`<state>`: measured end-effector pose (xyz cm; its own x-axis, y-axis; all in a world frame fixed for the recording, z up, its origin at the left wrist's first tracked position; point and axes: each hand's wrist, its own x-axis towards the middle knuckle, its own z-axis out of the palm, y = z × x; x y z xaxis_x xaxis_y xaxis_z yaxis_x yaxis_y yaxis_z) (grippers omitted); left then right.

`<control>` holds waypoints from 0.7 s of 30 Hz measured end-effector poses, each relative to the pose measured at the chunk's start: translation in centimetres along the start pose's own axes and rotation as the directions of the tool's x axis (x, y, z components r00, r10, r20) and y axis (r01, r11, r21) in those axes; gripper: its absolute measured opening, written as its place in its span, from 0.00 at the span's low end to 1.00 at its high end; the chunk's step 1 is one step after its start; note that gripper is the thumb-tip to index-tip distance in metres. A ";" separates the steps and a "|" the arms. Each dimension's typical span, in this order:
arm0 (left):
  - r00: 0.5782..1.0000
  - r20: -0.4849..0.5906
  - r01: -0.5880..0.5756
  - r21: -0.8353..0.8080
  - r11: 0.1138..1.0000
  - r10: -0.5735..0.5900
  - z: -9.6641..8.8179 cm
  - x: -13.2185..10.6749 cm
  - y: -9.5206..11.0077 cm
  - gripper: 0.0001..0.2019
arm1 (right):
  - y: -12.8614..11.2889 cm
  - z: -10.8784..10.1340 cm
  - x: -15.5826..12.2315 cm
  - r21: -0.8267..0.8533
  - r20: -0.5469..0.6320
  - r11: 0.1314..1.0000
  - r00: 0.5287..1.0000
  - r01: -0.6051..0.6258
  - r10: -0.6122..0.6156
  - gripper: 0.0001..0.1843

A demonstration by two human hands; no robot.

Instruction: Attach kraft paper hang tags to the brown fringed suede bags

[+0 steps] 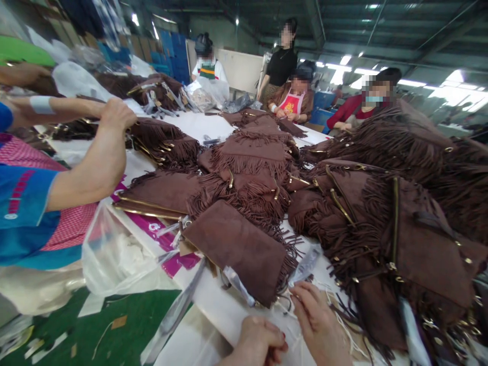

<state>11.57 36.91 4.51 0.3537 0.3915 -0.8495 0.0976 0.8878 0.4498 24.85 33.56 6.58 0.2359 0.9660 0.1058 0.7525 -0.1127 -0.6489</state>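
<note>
A brown fringed suede bag (236, 249) lies flat on the white table just beyond my hands, its fringe toward the right. My left hand (261, 340) is closed at the near table edge, fingers curled inward; whatever they hold is hidden. Beside it, my right hand (318, 323) has its thumb and fingers drawn together close to the bag's lower right corner. A clear plastic-wrapped strip (307, 264) lies just past its fingertips. Thin white strings (345, 330) run beside and under this hand. Another plastic-wrapped strip (239, 285) rests against the bag's near edge.
Heaped brown fringed bags (430, 254) with gold zips rise at right, more (251, 152) lie ahead. At left a co-worker's arm (91, 157) reaches over the table (190, 124). A clear plastic bag (114, 254) hangs at the table edge. Several people stand or sit beyond.
</note>
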 end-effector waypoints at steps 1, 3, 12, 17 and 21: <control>0.999 0.035 0.002 0.032 0.999 -0.003 -0.5 -0.3 -0.1 0.05 | 0.0 -0.1 -0.6 0.017 -0.022 0.998 0.998 -0.056 0.057 0.11; 0.995 0.095 -0.031 0.120 0.992 0.019 -1.4 -1.1 -0.1 0.04 | -0.3 0.2 -1.9 0.117 0.052 0.966 0.973 -0.231 0.226 0.12; 0.988 0.052 -0.153 0.471 0.869 0.146 -3.4 -0.9 -2.5 0.07 | -1.8 5.7 -4.8 0.650 0.480 0.312 0.693 -0.693 0.538 0.24; 0.971 0.105 -0.238 0.399 0.886 0.214 -3.8 -0.2 -2.0 0.04 | -1.7 5.3 -5.0 0.682 0.452 0.320 0.724 -0.657 0.521 0.22; 0.993 0.052 -0.122 0.350 0.929 0.110 -2.1 -1.0 0.3 0.04 | -1.5 5.2 -5.6 0.665 0.442 0.388 0.755 -0.638 0.485 0.21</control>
<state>9.26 37.31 4.88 0.4100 0.4740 -0.7792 0.3732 0.6924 0.6175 19.21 29.50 3.09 0.2713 0.7775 -0.5673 -0.2681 -0.5051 -0.8204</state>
